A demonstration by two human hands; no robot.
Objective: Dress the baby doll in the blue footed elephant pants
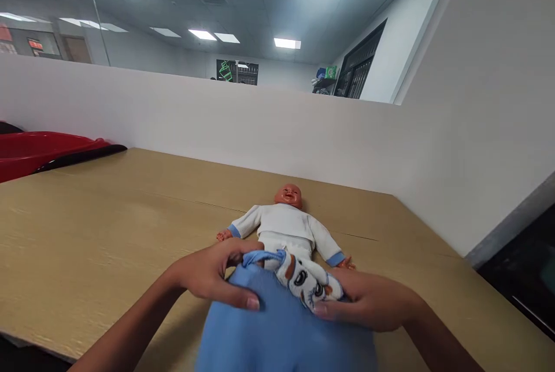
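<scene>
The light wooden table [87, 245] fills most of the room in front of the person, with a white partition wall [173, 111] along its far edge. One red plastic tub [34, 149] sits well off to the left.

One soft blue cloth garment [281, 331] lies bunched at the near edge. Straight beyond it is the single plastic baby doll in a white top [288, 224]. It lies on its back with its long axis pointing away from the person, head far and legs near, the legs touching the cloth.

Both hands are about equally near it. The left hand [212, 276] has its fingers curled, pinching the garment's upper rim. The right hand [368, 302] is closed on one white printed fabric piece [303, 282] with orange and black marks, which lies between the two hands.
</scene>
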